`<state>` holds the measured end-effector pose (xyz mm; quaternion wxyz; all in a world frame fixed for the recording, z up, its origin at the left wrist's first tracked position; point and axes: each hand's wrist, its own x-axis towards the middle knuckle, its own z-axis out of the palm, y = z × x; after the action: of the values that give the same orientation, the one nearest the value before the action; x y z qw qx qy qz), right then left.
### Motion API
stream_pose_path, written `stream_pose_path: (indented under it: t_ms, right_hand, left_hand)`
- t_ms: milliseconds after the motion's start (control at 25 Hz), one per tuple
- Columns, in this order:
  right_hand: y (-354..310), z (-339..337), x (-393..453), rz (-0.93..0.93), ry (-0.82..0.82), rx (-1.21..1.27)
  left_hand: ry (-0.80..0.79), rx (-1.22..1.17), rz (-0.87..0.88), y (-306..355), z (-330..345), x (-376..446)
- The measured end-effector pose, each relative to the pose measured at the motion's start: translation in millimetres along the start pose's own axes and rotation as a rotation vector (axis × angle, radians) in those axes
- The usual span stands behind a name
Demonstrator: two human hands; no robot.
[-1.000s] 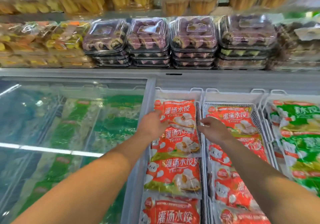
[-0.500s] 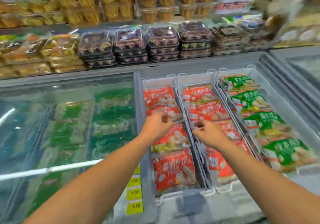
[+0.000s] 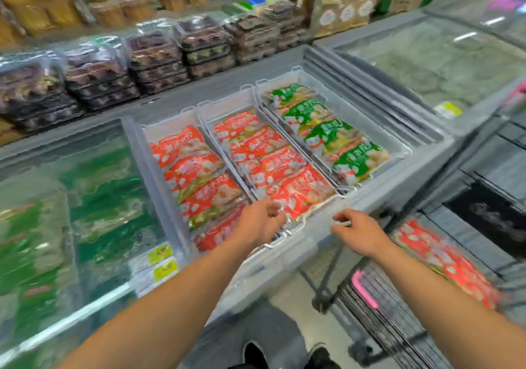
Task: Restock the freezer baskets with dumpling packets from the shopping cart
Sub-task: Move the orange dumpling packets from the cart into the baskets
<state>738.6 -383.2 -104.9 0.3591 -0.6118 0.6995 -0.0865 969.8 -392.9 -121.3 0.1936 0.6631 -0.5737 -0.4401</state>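
Observation:
Three white freezer baskets stand side by side in the open freezer. The left and middle ones hold rows of red dumpling packets; the right one holds green packets. My left hand hovers over the near end of the baskets, fingers loosely curled, holding nothing. My right hand hangs beyond the freezer's front rim, fingers apart and empty. More red dumpling packets lie in the shopping cart at the lower right. The picture is blurred by motion.
A sliding glass lid covers green packets on the left. A second glass-topped freezer stands at the right. Stacked plastic pastry boxes line the shelf behind. Yellow price tags sit on the front rim. My shoes show on the floor.
Both hands have drawn back from the packets in the baskets to the freezer's front edge. The view has swung right and down, bringing the shopping cart into sight.

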Motion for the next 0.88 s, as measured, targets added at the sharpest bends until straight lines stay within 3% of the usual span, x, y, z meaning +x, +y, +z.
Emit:
stream_pose_path:
  t_ms: [200, 360, 680, 880]
  right_hand:
    - [94.3, -24.1, -36.7, 0.187, 0.048, 0.100]
    - [166.7, -46.5, -51.6, 0.294, 0.093, 0.198]
    - [268.9, -79.0, -51.9, 0.457, 0.144, 0.406]
    - [310.6, -82.1, -45.5, 0.626, 0.205, 0.476]
  left_hand:
    - [-0.197, 0.043, 0.085, 51.6, 82.3, 8.0]
    - [-0.241, 0.201, 0.177, 87.1, 150.6, 18.2]
    - [-0.381, 0.233, 0.021, 149.3, 254.7, 42.1]
    - [-0.573, 0.301, 0.046, 168.3, 306.0, 70.6]
